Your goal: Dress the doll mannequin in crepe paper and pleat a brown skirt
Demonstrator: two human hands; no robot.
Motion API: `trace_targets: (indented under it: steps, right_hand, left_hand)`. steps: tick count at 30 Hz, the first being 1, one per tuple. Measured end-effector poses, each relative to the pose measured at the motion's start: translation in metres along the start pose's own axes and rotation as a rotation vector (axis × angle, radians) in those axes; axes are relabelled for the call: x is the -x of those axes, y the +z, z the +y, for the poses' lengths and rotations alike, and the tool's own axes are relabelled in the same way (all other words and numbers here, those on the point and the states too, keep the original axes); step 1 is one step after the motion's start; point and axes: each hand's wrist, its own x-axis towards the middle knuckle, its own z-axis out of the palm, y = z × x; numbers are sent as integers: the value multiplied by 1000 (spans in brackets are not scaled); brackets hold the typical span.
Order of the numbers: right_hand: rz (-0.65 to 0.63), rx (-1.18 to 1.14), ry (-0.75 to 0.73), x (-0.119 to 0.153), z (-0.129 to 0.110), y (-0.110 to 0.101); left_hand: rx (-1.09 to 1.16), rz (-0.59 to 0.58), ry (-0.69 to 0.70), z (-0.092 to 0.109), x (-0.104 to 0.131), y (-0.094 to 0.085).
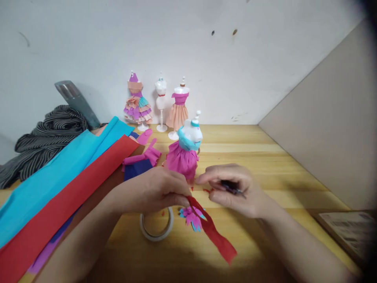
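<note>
We found the left hand pinching a long, narrow red crepe-paper strip between its fingers; the strip hung toward the near right, across the right edge of a layered pink-and-blue paper flower. The right hand had its fingers curled around a slim dark tool, too blurred for us to identify; its thumb and forefinger stood apart.

We judged tearing the chief hazard: thin paper gripped at one end could split under a sharp tug. We also considered that the strip's loose tail could drag the flower out of place, and that a careless swing of the tool could catch the magenta gathered paper skirt just beyond.

As to materials, we noted a soft, wavy edge on the strip, pointed petals on the flower, a smooth white dress-form torso above the skirt, a hollow round tape roll near left, and a pale, straight-grained wooden bench beneath.
</note>
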Motion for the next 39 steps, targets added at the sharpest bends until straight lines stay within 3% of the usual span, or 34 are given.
trace_targets:
  steps: [2,10,14,19,24,32,39]
  right_hand:
    - [-56,35,-7,1,-2,4]
    - [38,209,-71,-1,3,16]
    - [37,371,-163,1,1,12]
    - [137,574,-276,4,-1,8]
    - [194,726,-360,6,-2,5]
    - [299,926,-486,7,-1,-4]
    - [208,839,-430,8,3,-10]
  left_hand:
    - [-2,43,0,-7,-3,0]
    - [-101,105,-4,-16,-1,4]
    - [-370,210,25,-18,2,9]
    - [-864,385,234,-16,1,12]
    - [-1137,507,374,-13,-1,16]
    - [-1225,569,477,-13,6,14]
    - [-1214,599,497,-10,6,9]
